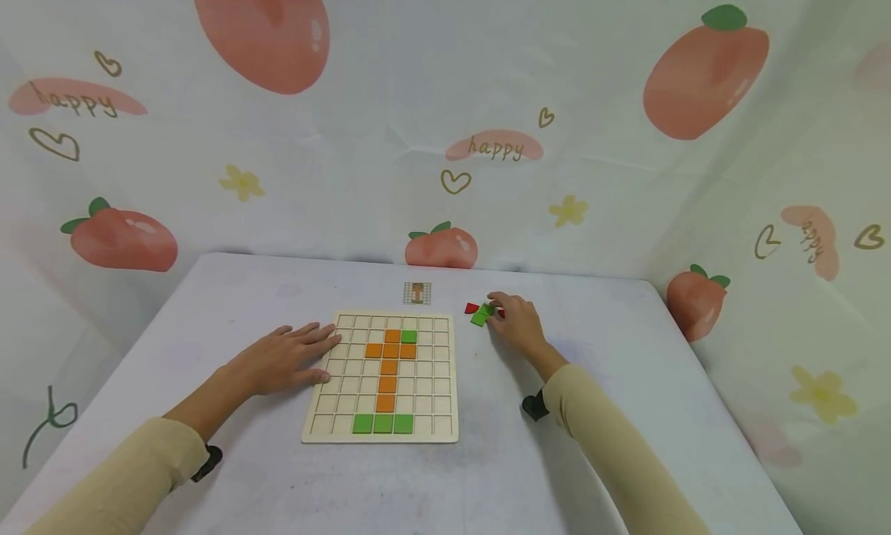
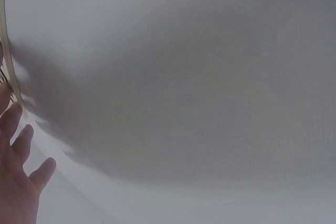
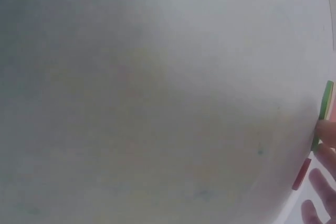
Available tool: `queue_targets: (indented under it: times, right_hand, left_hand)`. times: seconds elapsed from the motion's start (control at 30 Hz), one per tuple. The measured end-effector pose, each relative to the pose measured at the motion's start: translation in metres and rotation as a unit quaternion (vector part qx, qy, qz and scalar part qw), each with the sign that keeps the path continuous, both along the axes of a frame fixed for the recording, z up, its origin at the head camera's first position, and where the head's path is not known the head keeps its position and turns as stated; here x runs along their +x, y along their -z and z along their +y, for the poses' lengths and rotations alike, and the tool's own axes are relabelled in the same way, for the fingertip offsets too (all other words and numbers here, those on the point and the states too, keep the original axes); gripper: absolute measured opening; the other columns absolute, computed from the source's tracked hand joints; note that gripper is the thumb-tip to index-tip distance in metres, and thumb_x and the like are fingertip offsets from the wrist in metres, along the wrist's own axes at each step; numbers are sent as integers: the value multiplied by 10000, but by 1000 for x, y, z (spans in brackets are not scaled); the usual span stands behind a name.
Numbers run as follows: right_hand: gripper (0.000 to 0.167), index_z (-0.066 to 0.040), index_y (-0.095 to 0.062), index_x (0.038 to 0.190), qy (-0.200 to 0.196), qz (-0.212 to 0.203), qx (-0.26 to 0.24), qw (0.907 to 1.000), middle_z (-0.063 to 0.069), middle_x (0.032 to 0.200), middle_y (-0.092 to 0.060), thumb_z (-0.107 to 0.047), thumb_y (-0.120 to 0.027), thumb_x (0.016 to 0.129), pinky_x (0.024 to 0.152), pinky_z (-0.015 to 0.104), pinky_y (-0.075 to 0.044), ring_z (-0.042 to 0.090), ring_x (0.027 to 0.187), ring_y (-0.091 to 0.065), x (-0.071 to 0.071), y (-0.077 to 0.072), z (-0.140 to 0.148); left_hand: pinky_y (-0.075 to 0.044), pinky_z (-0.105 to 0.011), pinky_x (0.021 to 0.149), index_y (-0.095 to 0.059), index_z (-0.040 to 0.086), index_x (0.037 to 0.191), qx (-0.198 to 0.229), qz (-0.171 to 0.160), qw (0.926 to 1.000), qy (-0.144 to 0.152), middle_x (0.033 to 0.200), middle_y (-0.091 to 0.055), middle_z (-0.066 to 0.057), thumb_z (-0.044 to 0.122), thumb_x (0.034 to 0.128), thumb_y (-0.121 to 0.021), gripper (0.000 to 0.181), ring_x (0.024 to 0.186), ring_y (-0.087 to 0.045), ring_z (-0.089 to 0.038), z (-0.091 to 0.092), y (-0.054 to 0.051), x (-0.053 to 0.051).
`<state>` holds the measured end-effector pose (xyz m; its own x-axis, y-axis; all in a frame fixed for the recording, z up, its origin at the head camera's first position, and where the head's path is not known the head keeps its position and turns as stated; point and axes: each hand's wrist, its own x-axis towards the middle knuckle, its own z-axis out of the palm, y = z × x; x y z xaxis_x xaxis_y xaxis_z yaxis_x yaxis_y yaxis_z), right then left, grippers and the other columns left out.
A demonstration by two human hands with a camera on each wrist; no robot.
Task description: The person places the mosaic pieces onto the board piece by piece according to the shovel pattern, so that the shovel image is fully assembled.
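A pale wooden grid board (image 1: 425, 380) lies on the table. Orange square tiles (image 1: 387, 367) form a cross on it, with one green tile (image 1: 408, 337) at the upper right and three green tiles (image 1: 383, 424) in the bottom row. My left hand (image 1: 285, 359) rests at the board's left edge, fingers spread; the left wrist view shows part of this hand (image 2: 16, 171) by the edge. Right of the board, my right hand (image 1: 517, 324) pinches a green tile (image 1: 486, 308) in a small pile. Another green tile (image 1: 478, 319) lies beside it. The fingers partly cover the pile.
A small pattern card (image 1: 417, 293) lies behind the board. Red tiles (image 1: 471, 308) lie by the right hand; one shows in the right wrist view as a red edge (image 3: 301, 174). A printed cloth (image 1: 362, 187) hangs behind the white table (image 1: 244, 450).
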<state>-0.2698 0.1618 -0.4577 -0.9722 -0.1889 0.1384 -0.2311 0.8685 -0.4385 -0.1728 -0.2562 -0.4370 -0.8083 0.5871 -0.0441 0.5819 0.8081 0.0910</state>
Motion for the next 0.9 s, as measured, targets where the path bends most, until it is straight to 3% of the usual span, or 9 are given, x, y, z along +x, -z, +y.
queue_targets:
  times: [0.53, 0.9]
  right_hand:
    - [349, -28, -658, 1262, -53, -30, -8, 10000, 131, 1161, -718, -83, -689, 918, 1000, 479, -458, 320, 1123, -608, -3, -7, 1]
    - [369, -26, -660, 1247, -620, 339, -71, 9975, 92, 1117, -739, -91, -744, 893, 999, 476, -456, 313, 1099, -619, -7, -13, -16]
  left_hand:
    - [-355, -612, 1071, -471, 118, 1494, -5, -18, 10000, -46, 1531, -445, -115, 577, 959, -537, 708, 1401, -400, -382, 0, 1, 0]
    - [-359, -613, 1066, -475, 108, 1490, 34, 5, 10000, -13, 1526, -450, -124, 566, 961, -543, 703, 1396, -406, -387, 0, 0, 1]
